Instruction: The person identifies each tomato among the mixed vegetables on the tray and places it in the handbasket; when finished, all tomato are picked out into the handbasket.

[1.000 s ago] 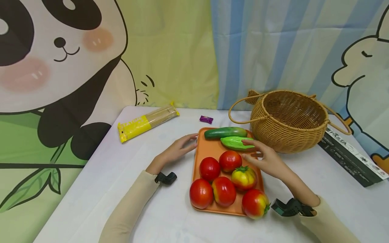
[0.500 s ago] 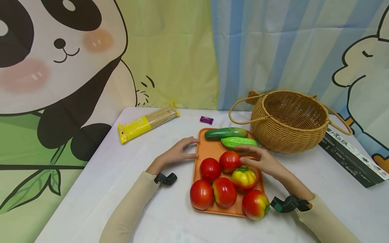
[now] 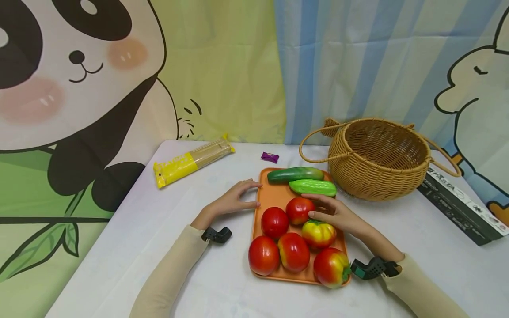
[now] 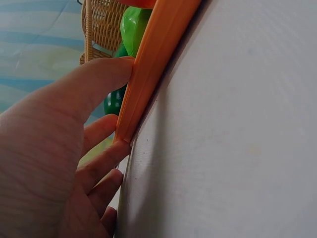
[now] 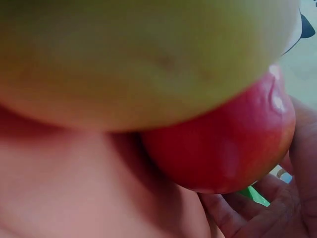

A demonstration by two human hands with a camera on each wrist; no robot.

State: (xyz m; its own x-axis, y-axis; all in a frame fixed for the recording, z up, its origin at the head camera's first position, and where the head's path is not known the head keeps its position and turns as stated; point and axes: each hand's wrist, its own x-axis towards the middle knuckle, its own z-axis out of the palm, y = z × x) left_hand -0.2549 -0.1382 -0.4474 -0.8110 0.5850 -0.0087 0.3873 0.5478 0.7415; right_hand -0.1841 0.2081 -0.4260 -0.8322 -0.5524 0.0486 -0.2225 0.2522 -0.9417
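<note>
An orange tray (image 3: 274, 194) lies on the table with several red and red-yellow tomatoes on its near part. My left hand (image 3: 228, 199) rests its thumb and fingertips against the tray's left edge; the left wrist view shows the thumb (image 4: 106, 74) touching the rim. My right hand (image 3: 338, 212) has its thumb and fingers around a red tomato (image 3: 297, 210), which also shows between them in the right wrist view. Just below that hand sits a yellow-red tomato (image 3: 318, 234). Another tomato (image 3: 331, 267) lies at the near right corner, close to the wrist camera.
A cucumber (image 3: 294, 174) and a light green bitter melon (image 3: 314, 187) lie at the tray's far end. Behind its right corner stands a wicker basket (image 3: 374, 176) with handles. A black-and-white pasta box (image 3: 461, 207), a yellow noodle packet (image 3: 195, 162) and a purple candy (image 3: 270, 157) lie around.
My right hand has come down and left from beside the bitter melon to the red tomato. The near right corner tomato has shifted slightly left. My left hand has spread along the tray edge.
</note>
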